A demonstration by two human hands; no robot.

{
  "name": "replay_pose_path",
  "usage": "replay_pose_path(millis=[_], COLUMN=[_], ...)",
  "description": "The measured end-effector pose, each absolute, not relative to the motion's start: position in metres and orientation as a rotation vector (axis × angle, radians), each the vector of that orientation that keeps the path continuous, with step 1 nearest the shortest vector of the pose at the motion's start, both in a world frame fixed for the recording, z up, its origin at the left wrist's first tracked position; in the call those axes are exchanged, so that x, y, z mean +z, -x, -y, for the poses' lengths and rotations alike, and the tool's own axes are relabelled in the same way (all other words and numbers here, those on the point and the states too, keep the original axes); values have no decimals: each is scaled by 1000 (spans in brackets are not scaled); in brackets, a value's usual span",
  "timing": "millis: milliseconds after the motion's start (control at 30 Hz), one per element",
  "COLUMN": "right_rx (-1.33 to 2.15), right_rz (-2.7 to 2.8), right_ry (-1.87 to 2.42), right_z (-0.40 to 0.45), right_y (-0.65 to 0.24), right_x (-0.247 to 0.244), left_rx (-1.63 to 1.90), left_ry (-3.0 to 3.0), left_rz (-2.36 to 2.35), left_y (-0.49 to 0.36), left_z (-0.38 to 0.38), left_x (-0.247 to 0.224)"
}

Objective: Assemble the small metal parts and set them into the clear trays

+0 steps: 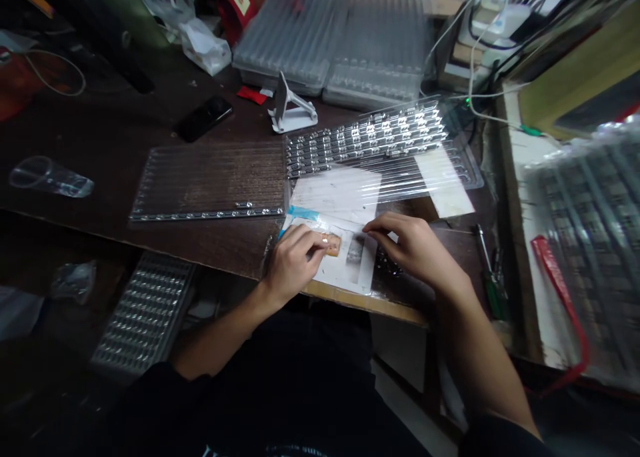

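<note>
My left hand (296,258) is closed in a pinch at the edge of a small wooden block (333,245) on white paper (340,277). A tiny shiny bit shows at its fingertips, too small to name. My right hand (407,244) hovers over the paper's right side, thumb and forefinger pinched together; what they hold, if anything, cannot be made out. Beneath that hand lies a pile of small dark metal parts (387,264), partly hidden. A clear ribbed tray (215,177) at left carries a row of metal connectors (220,214) along its near edge.
Another clear tray (400,184), holding rows of connectors, rests behind the paper. Farther back are a white phone stand (293,114), a black phone (205,118) and stacked clear trays (290,37). A plastic cup (53,177) lies at left, a green-handled screwdriver (493,290) at right.
</note>
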State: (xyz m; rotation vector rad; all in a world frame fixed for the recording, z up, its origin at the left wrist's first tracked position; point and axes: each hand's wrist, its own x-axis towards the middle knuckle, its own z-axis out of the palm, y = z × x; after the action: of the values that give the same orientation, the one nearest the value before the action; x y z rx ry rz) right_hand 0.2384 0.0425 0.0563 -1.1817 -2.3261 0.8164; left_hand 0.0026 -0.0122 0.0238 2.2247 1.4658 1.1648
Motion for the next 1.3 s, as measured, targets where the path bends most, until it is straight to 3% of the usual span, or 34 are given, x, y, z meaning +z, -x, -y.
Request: replay_pose_path(millis=[133,533,767,933,1100,1300], right_rx=[831,787,535,508,468,472], right_rz=[2344,2296,1821,1660,1578,1593], right_ry=[1177,1397,1617,1568,1545,1536], right_z=[-43,-47,-49,-48,-47,-46], right_y=[-238,-251,-278,-280,-281,-278], right_x=[54,58,66,65,66,66], left_rx=[1385,774,461,258,270,673], left_ry=[-2176,-2281,-2542,-2630,-2628,-2402], left_rz=[-1465,-1360,-979,-1146,-1138,-984], left_y=[10,-4,-72,-127,-135,-69], left_z=[23,-2,-56,-63,-58,-34], left_x=[30,40,51,45,38,53])
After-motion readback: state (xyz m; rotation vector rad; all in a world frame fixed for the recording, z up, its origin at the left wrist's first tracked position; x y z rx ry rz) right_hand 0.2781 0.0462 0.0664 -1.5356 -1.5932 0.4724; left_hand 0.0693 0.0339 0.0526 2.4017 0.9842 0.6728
